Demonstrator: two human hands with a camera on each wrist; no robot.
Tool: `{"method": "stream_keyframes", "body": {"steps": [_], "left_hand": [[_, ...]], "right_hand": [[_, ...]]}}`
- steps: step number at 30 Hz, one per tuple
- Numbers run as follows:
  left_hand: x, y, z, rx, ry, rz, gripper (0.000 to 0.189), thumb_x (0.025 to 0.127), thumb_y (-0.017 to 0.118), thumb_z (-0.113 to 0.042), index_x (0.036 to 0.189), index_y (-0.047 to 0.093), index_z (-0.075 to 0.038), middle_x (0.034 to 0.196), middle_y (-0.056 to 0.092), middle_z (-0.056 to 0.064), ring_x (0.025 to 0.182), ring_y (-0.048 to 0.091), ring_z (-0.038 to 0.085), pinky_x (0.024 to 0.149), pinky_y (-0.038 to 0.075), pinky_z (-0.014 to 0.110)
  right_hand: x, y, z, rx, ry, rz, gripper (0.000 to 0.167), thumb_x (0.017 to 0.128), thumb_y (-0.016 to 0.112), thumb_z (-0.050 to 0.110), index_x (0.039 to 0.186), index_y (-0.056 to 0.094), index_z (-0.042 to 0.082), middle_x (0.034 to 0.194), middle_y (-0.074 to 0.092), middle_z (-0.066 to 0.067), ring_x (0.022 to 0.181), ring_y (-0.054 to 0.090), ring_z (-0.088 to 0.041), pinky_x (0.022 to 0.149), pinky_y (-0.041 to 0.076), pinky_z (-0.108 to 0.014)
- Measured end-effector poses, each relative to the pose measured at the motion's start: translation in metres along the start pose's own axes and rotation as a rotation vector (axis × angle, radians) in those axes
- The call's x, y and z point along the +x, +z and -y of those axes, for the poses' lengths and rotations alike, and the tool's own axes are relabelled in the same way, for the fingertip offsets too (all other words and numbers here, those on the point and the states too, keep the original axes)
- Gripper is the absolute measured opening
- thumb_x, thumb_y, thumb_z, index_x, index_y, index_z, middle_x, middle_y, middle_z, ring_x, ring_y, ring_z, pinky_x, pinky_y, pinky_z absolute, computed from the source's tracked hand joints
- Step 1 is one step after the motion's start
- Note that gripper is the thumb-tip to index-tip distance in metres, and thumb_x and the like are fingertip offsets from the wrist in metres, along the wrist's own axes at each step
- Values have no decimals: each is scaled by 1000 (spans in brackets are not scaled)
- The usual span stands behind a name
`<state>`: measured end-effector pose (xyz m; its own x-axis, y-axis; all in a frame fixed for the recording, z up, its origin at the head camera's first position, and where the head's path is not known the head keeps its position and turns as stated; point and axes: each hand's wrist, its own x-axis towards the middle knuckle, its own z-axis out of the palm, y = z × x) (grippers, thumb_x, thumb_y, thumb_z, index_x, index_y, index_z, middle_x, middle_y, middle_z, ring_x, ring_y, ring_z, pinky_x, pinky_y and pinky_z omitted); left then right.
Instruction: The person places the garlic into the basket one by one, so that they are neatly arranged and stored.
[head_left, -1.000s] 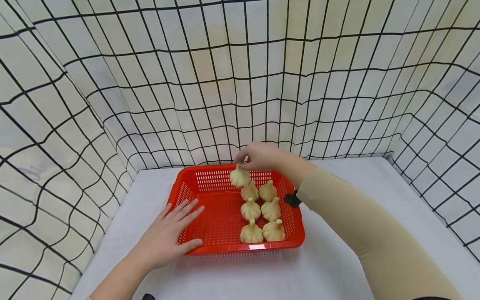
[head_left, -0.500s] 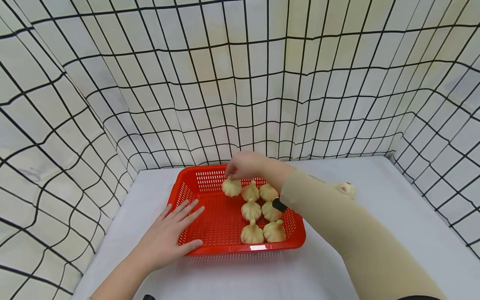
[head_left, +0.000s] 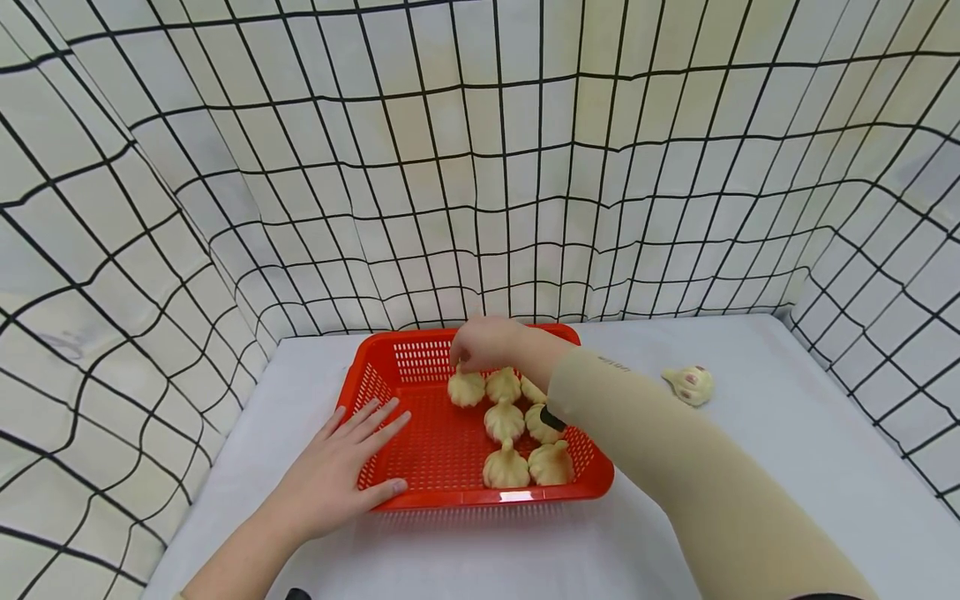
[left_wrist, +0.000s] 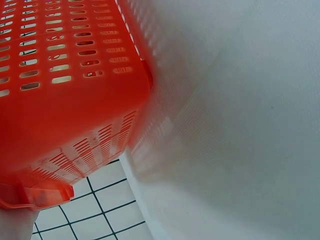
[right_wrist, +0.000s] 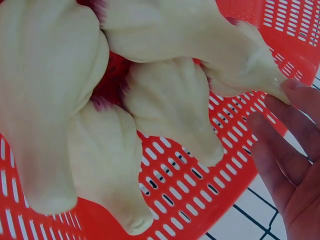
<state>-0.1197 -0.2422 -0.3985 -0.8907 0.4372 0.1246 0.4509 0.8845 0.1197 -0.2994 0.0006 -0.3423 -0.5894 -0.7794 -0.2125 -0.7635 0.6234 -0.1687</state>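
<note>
My right hand (head_left: pixel 487 343) pinches the stem of a garlic bulb (head_left: pixel 466 389) near the back wall of a red perforated basket (head_left: pixel 420 500). In the right wrist view, the thumb and a finger of that hand (right_wrist: pixel 295 145) meet at the stem tip of the bulb (right_wrist: pixel 245 67). Several other garlic bulbs (head_left: pixel 504 422) stand stems up in the basket's right half, some partly hidden by the right forearm. My left hand (head_left: pixel 337 479) lies with fingers spread over the basket's front left corner, thumb on the front rim. The left wrist view shows mostly the basket's outer wall (left_wrist: pixel 65 115).
Another garlic bulb (head_left: pixel 691 386) lies on its side on the white tabletop (head_left: pixel 757 433), right of the basket. Black netting (head_left: pixel 525 200) over pale cloth rises behind and at both sides of the table.
My right hand has moved left and down with the garlic bulb, lowering it beside the other bulbs at the back. The bulb on the tabletop has come into sight. My left hand stays put.
</note>
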Motion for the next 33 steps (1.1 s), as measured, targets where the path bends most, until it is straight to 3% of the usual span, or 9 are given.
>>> {"method": "stream_keyframes", "body": {"steps": [11,24,33], "left_hand": [[0,-2,-2,-1,-4,9,79,86,65,-61,154,39,-30,161,28,-4,148,25,28,119,11,57],[0,-2,-1,0,-3,6,78,86,65,-61,153,41,-27,161,29,-3,148,26,29,119,12,57],[1,-2,-1,5,-1,6,79,86,65,-62,153,41,-27,161,30,-3,147,27,30,118,13,58]], "right_hand": [[0,9,4,-104,18,2,24,99,60,17,119,74,18,116,69,5,108,61,-14,91,51,-30],[-1,12,0,-108,21,15,31,98,62,23,129,68,21,126,66,6,117,59,-14,95,50,-32],[-10,0,-3,-45,17,-14,34,96,66,28,130,68,21,127,65,5,120,58,-15,99,48,-33]]}}
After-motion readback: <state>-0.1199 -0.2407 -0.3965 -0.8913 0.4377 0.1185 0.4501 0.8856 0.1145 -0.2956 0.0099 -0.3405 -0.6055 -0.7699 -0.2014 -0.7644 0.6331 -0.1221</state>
